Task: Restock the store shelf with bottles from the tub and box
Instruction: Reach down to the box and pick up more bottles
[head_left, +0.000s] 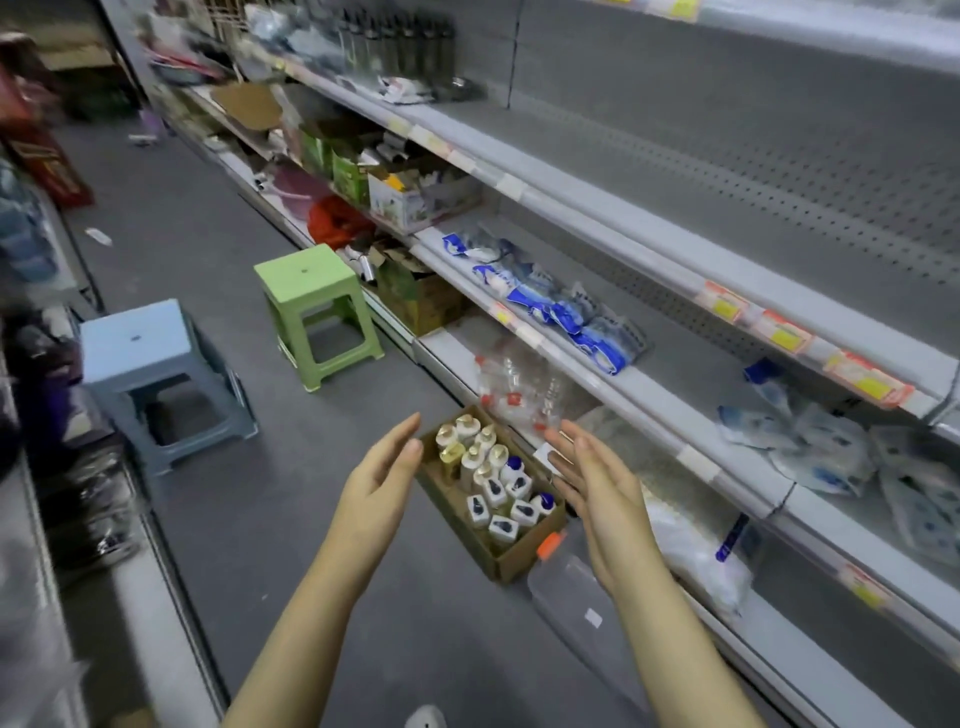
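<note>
**A:** Start at the fingers. What are they doing?

**B:** Both hands are empty. The left hand (382, 480) and right hand (597, 480) are held flat with palms facing each other, fingers (563, 441) straight and wide apart, nothing in them. They hover either side of the cardboard box (511, 564) on the floor, above it and not touching. I'd judge that's a reach to lift the whole box by its sides.

**A:** And the bottles?

**B:** The small bottles (491, 480) stand upright, packed close in the box: gold-capped ones at the far end, blue-capped ones with a dark mark on white labels at the near end. The box sits just beside the bottom of the shelf (701, 462), handy for restocking.

**A:** The tub?

**B:** A clear tub (576, 592) with an orange clip lies just near of the box, on the right.

**A:** Any readable writing?

**B:** None. The shelf-edge price tags (779, 332) are yellow and red, but too blurred to read. So are the bottle labels.
</note>
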